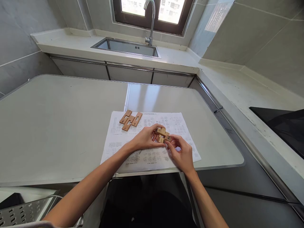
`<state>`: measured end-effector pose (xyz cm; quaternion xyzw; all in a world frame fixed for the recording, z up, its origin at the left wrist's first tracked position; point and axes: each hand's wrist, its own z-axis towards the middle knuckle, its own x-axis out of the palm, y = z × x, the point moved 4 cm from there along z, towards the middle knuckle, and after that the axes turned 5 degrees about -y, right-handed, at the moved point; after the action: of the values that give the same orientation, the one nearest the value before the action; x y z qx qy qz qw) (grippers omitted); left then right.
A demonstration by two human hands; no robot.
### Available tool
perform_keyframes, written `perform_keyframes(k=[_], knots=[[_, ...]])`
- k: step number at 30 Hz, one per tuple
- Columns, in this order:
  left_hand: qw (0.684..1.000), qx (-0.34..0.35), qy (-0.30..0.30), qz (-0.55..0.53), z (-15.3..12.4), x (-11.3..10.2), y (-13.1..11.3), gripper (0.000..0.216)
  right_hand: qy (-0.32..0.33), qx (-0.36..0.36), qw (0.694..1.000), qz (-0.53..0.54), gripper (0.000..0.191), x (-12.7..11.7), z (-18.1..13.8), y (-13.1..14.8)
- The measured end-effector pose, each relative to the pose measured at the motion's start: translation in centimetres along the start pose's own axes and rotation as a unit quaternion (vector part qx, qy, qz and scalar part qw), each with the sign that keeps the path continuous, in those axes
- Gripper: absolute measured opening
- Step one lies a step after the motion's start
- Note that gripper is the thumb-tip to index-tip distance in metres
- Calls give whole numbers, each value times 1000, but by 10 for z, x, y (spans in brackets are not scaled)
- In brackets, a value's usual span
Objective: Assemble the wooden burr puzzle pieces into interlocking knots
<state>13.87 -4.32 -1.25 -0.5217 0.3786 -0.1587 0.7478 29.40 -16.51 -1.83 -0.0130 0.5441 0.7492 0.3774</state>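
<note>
My left hand (pixel 143 139) and my right hand (pixel 181 153) meet over a printed paper sheet (pixel 133 152) on a grey table (pixel 59 126). Both pinch a small cluster of interlocked wooden puzzle pieces (pixel 162 134), held just above the sheet. The left fingers curl round its left side, the right fingertips grip its lower right corner. Three loose flat wooden pieces (pixel 130 120) with slots lie side by side on the sheet's far left corner, apart from both hands.
Behind the table runs a white counter (pixel 71 44) with a steel sink (pixel 125 47) and a tap (pixel 150 19) below a window. A black hob (pixel 282 126) sits in the right counter. A perforated metal rack (pixel 23 212) is at the lower left.
</note>
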Motion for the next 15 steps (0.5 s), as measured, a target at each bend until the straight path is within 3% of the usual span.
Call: perform_keyframes(k=[15], knots=[[1000,-10,-7,10,1,0,0,69,-1,6,1000,1,20,0,-1,-2]])
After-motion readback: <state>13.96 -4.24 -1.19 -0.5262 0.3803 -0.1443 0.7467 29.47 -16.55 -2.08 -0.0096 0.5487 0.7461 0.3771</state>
